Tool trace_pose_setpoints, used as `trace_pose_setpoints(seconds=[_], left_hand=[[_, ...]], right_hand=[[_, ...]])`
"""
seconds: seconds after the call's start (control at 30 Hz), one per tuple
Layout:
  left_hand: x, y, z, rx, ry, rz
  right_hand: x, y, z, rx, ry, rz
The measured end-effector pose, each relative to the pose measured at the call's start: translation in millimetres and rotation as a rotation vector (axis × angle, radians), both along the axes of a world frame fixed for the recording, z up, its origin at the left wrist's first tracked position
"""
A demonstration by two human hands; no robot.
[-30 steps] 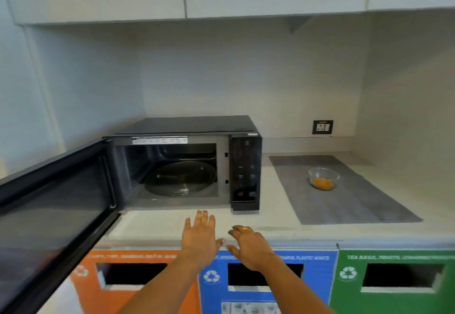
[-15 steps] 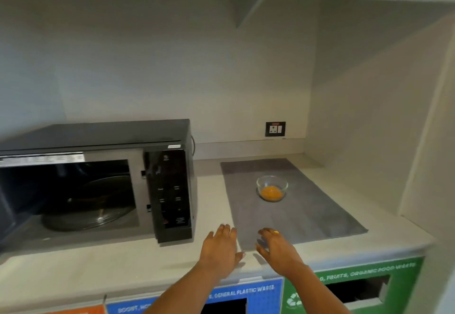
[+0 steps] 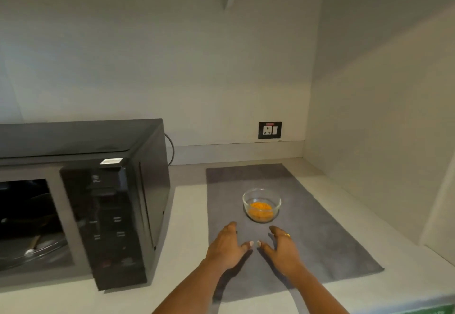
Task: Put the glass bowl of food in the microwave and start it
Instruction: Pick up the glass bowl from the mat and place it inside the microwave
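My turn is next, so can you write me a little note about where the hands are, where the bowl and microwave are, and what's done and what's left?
Left hand: open, empty, over the grey mat, just short of the bowl.
Right hand: open, empty, beside the left one, a ring on one finger.
Glass bowl: upright on the mat with orange food in it, not touched by either hand.
Microwave: to the left on the counter, its inside showing with the glass plate bare.
Done: microwave opened.
Left: pick up the bowl, set it inside, shut the door, start it.
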State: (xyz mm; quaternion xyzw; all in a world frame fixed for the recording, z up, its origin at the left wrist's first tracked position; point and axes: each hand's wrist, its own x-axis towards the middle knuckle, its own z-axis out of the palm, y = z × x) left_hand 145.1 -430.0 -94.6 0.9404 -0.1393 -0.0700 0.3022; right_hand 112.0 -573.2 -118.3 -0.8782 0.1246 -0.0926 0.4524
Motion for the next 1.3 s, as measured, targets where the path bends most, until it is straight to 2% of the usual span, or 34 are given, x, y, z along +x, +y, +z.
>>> trace_pose_setpoints(seconds=[0.3, 0.5, 0.73, 0.97, 1.3], left_hand=[[54, -35, -19, -0.416, 0.155, 0.069], [82, -49, -29, -0.493, 0.159, 0.074], [103, -57, -27, -0.631, 0.156, 0.007], [117, -70, -39, -0.771, 0.285, 0.033], [102, -66, -34, -0.788, 0.283, 0.024]], right_hand=[[52, -24, -1, 0.186, -0.134, -0.121], [77, -37, -13, 0.238, -0.092, -0.137], [94, -43, -16, 0.263, -0.188, -0.052], [112, -38, -19, 0.27, -0.212, -0.092], [98, -30, -22, 0.295, -0.236, -0.121]])
